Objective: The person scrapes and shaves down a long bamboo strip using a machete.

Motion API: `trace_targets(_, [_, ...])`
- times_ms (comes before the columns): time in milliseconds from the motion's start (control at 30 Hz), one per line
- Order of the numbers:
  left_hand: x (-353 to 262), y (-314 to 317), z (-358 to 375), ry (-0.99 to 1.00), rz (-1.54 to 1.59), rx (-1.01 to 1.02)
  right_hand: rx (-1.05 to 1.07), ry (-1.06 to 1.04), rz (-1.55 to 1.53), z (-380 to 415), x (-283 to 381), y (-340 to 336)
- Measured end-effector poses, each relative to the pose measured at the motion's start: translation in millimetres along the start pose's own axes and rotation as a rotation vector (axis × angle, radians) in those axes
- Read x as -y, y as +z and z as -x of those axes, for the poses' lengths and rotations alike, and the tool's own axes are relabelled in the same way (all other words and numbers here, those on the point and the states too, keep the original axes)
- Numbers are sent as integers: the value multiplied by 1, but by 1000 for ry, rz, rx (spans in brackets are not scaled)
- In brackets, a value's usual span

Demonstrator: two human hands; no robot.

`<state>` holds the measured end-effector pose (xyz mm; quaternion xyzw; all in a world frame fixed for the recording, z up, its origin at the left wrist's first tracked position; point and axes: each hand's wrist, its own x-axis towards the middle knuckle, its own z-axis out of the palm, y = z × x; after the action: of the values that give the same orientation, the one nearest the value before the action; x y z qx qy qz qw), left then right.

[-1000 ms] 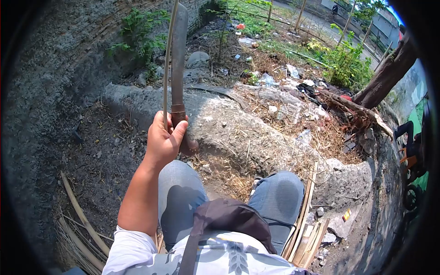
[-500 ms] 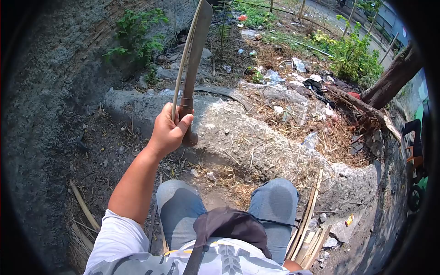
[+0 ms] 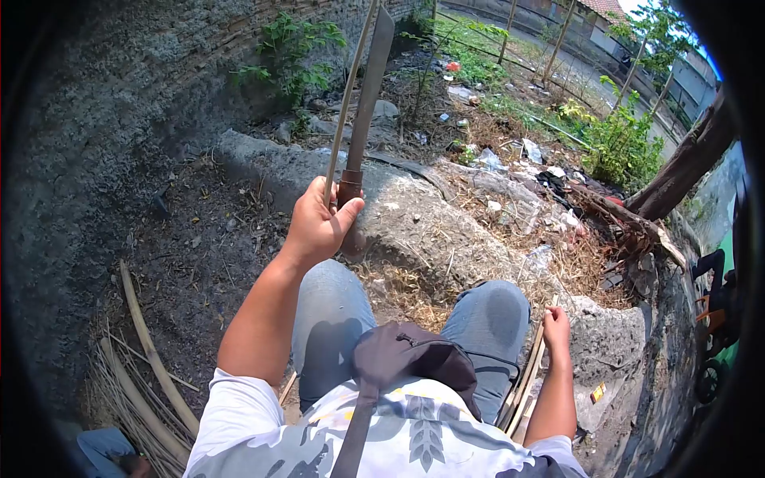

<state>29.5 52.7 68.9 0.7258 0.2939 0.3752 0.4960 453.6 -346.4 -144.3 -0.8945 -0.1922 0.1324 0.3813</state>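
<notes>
Raised in front of me, my left hand [image 3: 325, 223] is closed around the wooden handle of a machete [image 3: 369, 103]. Its broad dark blade points up. The same hand grips a thin bamboo strip [image 3: 344, 111], which stands nearly parallel to the blade on its left. My right hand [image 3: 556, 328] is down beside my right knee, fingers curled, at the upper end of several split bamboo strips [image 3: 526, 382]. Whether a strip is inside its fingers, I cannot make out. A dark waist bag [image 3: 418, 358] lies across my lap.
Long bamboo lengths [image 3: 147, 342] and thin sticks lie at lower left, near another person's trouser leg [image 3: 103, 450]. A rough stone ledge [image 3: 414, 231] runs before my knees. Beyond it are litter, dry grass and a tree trunk [image 3: 677, 163]. A wall [image 3: 103, 143] rises on the left.
My right hand has come into view beside the bamboo strips. The view has shifted, so the left hand with machete and strip appears further right and slightly lower. Another person's leg now shows at lower left.
</notes>
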Motion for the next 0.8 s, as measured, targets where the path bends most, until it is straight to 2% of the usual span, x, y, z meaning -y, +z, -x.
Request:
trace_targets(33, [6,4,4,72,-6,-14,-5,-169,-120,-13,57,-4])
trace_targets(67, [7,9,7,147,-12,-30,94,-271,-288,-20,111,-4])
trace_targets(100, [-5,18,13,116,98,-28,186,-428,-382,-11,170,0])
trace_targets(167, [-23,31,20,96,188,-49,518,-522,-532,31,272,12])
trace_targets(200, [-29,35,20,91,229,-61,685,-602,-524,39,296,26])
trace_targets(267, [-32,40,22,91,215,-79,815,-807,-363,72,347,45])
trace_targets(367, [-21,43,28,122,174,-104,1000,-900,-375,89,376,82])
trace_targets(400, [-25,47,32,147,301,-84,1043,-904,-431,95,381,91])
trace_targets(433, [-25,47,35,104,278,-75,993,-976,-432,99,385,98])
trace_targets(500, [-29,52,37,71,343,-30,1037,-823,-578,112,393,101])
trace_targets(567, [-31,58,38,118,231,-32,1096,-612,-699,118,399,97])
trace_targets(700, [-43,63,44,153,42,-103,1212,-539,-828,122,399,86])
trace_targets(800, [-47,63,47,121,166,-83,1130,-543,-836,122,386,96])
